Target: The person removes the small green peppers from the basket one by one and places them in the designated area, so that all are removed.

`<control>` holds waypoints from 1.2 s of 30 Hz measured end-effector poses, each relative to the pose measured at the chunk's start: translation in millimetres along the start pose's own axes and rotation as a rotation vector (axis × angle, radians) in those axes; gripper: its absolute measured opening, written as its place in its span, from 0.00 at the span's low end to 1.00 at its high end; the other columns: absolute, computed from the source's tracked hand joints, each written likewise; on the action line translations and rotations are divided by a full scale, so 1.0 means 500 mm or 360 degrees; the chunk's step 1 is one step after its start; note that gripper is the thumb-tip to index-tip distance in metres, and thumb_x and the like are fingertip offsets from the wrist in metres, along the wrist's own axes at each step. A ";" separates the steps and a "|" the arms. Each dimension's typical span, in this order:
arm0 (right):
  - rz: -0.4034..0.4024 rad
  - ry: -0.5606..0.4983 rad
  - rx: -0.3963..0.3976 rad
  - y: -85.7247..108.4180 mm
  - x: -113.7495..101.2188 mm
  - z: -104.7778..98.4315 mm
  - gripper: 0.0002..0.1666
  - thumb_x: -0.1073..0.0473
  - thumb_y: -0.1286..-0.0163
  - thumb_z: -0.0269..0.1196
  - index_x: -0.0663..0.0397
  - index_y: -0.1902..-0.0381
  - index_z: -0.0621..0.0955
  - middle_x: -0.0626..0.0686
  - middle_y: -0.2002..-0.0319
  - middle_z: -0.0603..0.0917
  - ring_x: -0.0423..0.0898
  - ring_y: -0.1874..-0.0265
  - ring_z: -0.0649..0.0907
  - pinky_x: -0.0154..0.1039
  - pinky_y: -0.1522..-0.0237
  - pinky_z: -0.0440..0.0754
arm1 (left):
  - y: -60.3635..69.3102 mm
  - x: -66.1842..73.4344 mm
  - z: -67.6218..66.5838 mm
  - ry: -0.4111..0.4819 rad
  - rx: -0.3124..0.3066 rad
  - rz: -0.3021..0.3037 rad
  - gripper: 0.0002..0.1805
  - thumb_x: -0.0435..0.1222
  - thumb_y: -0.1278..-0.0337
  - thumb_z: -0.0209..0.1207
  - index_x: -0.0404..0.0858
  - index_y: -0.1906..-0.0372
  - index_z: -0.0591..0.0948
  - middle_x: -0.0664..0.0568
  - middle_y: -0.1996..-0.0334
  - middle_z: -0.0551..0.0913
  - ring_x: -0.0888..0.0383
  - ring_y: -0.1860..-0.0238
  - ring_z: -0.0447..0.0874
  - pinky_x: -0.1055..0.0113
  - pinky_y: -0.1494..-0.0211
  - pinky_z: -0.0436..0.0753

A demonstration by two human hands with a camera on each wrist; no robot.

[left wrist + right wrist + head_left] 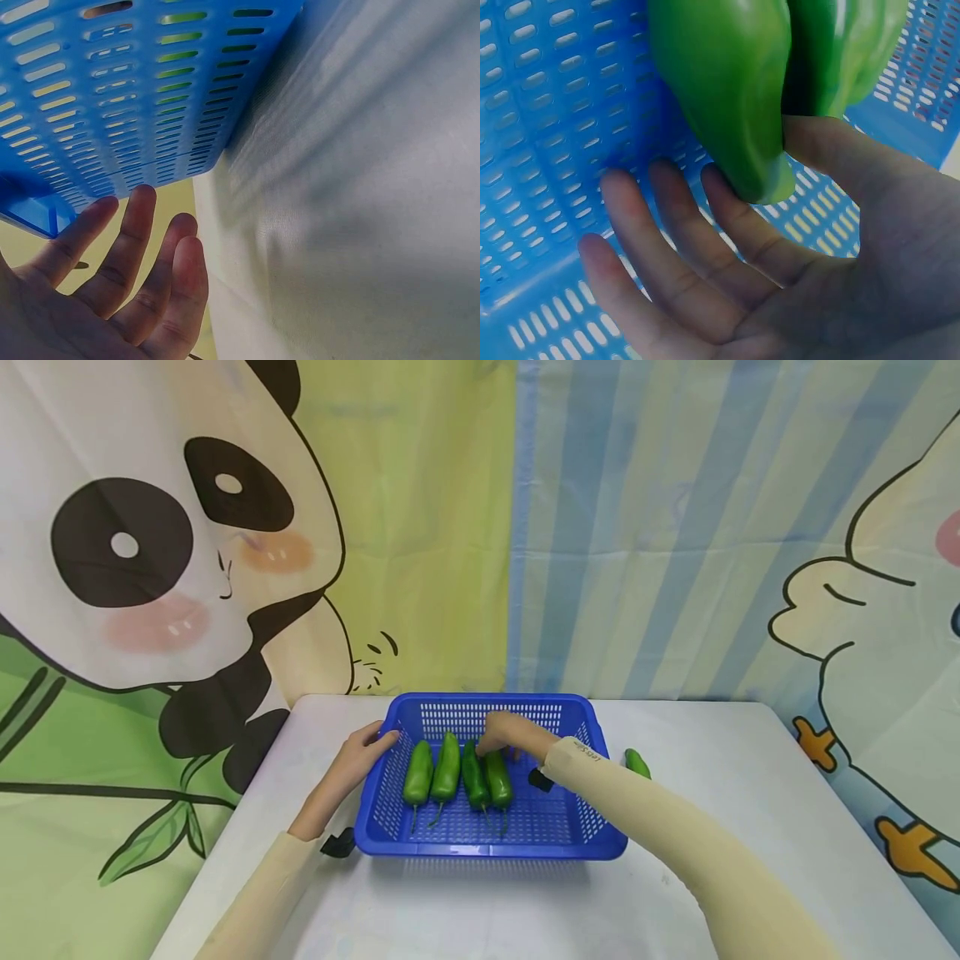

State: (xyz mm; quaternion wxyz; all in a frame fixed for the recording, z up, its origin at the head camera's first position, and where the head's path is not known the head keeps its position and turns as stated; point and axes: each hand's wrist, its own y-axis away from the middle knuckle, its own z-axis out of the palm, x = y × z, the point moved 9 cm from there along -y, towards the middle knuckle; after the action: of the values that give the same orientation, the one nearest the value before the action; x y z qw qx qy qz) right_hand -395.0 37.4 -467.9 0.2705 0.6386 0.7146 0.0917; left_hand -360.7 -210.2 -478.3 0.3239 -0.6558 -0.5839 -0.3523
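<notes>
A blue plastic basket (491, 852) with slotted walls stands on the white table. Several green peppers lie side by side in it, stems toward the near side. My right hand (513, 732) reaches in from the right over the rightmost green pepper (498, 781). In the right wrist view, thumb and index finger pinch that pepper's tapered tip (761, 176) while the other fingers spread out beside it. At the basket's back left, my left hand (360, 754) rests against the rim; its fingers (135, 225) extend loosely outside the slotted wall.
Another green pepper (637, 763) lies on the table to the right of the basket, partly hidden by the right sleeve. Behind the table hangs a curtain (427, 543) printed with cartoon animals. The white table (465, 918) extends around the basket.
</notes>
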 end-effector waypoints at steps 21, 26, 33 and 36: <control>-0.0051 -0.0230 -0.0331 0.024 0.056 -0.048 0.23 0.42 0.34 0.66 0.51 0.50 0.83 0.60 0.54 0.88 0.60 0.52 0.88 0.58 0.44 0.82 | -0.001 0.002 0.001 -0.0031 -0.0003 0.0003 0.27 0.53 0.26 0.52 0.40 0.36 0.77 0.39 0.46 0.85 0.50 0.51 0.85 0.51 0.43 0.82; -0.0060 -0.0282 -0.0375 0.036 0.068 -0.062 0.31 0.41 0.33 0.66 0.52 0.40 0.78 0.62 0.49 0.86 0.61 0.48 0.86 0.61 0.41 0.79 | 0.000 0.001 0.000 -0.0021 -0.0005 -0.0003 0.26 0.53 0.26 0.52 0.40 0.36 0.77 0.39 0.46 0.84 0.50 0.51 0.85 0.52 0.43 0.83; -0.0079 -0.0294 -0.0441 0.056 0.085 -0.083 0.27 0.40 0.33 0.65 0.50 0.44 0.80 0.59 0.51 0.86 0.61 0.46 0.85 0.59 0.41 0.79 | -0.002 -0.002 -0.001 -0.0022 -0.0002 -0.0009 0.26 0.53 0.27 0.52 0.40 0.36 0.77 0.39 0.46 0.85 0.51 0.53 0.86 0.55 0.46 0.84; -0.0101 -0.0330 -0.0474 0.067 0.088 -0.095 0.27 0.41 0.31 0.64 0.51 0.42 0.79 0.59 0.50 0.86 0.60 0.45 0.85 0.60 0.40 0.79 | -0.004 -0.002 -0.001 -0.0011 -0.0002 -0.0008 0.26 0.53 0.27 0.52 0.39 0.36 0.77 0.39 0.47 0.85 0.52 0.54 0.85 0.57 0.48 0.84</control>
State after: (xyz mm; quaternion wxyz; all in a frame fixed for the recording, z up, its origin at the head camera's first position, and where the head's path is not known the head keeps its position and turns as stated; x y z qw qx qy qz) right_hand -391.8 95.8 -424.0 0.4370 0.5747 0.6812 0.1215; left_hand -362.9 -210.9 -479.0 0.3205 -0.6557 -0.5866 -0.3510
